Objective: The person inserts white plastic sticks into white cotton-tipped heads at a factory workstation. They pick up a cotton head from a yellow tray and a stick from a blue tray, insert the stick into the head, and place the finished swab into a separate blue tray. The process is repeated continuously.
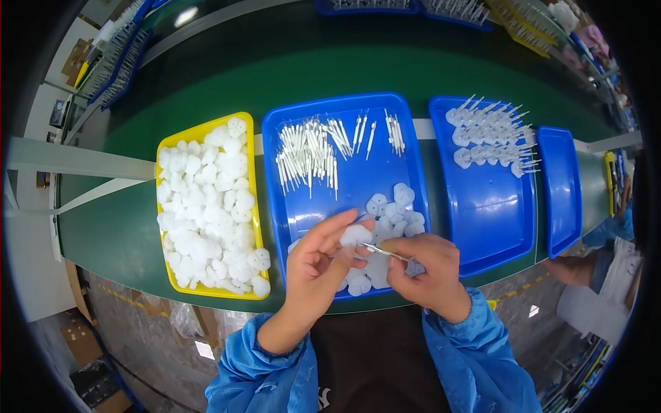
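Observation:
Over the near edge of the middle blue tray point(289, 199), my left hand point(318, 256) pinches a white scalloped plastic disc point(356, 235) between thumb and fingers. My right hand point(430, 268) is closed on a thin silvery metal tool point(384, 252) that looks like tweezers. Its tip meets the disc's right side; my fingers hide the rest of the tool. More white discs point(394, 212) lie loose in the tray under and beside my hands. Farther back in the same tray are many thin white sticks point(306, 155) with metal ends, most in a pile, some apart.
To the left stands a yellow tray point(256, 206) heaped with white discs. On the right, a blue tray point(489, 230) holds rows of discs with sticks point(489, 134) fitted. Another blue tray point(563, 199) lies beyond. A white metal post point(82, 160) crosses at left. Another person's arm point(571, 270) shows at far right.

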The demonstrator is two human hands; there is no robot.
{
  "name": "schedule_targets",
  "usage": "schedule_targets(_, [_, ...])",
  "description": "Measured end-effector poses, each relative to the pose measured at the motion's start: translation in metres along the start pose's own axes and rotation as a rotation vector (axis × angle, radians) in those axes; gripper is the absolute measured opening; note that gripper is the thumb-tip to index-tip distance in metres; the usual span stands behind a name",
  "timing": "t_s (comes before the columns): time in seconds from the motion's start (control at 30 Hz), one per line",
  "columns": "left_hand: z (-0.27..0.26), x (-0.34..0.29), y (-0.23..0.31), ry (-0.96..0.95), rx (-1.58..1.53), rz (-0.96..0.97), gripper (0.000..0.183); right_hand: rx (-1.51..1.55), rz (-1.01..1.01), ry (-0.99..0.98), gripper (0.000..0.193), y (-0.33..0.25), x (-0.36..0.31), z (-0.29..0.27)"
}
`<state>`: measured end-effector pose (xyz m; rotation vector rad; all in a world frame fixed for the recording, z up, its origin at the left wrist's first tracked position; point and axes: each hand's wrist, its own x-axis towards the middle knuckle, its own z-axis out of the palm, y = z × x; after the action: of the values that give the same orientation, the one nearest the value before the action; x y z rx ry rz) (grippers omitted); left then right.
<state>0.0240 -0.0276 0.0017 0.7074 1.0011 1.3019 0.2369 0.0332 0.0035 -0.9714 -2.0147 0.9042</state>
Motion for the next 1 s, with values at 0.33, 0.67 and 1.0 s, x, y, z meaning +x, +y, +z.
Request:
schedule_targets(0.33, [0.001, 0.004, 0.0, 0.047, 0.258, 0.099, 0.042, 0.091, 0.118, 0.011, 0.023, -0.001, 0.0, -0.002])
schedule_targets(0.67, [-0.006, 0.005, -0.004, 0.071, 0.365, 0.147, 0.041, 0.336, 0.396, -0.072, 0.021, -0.008, 0.001, -0.009])
schedule_targets(1.0, [-0.009, 0.004, -0.01, 0.131, 0.505, 0.17, 0.045, 0.059, 0.246, -0.043, 0.019, -0.006, 0.0, 0.004])
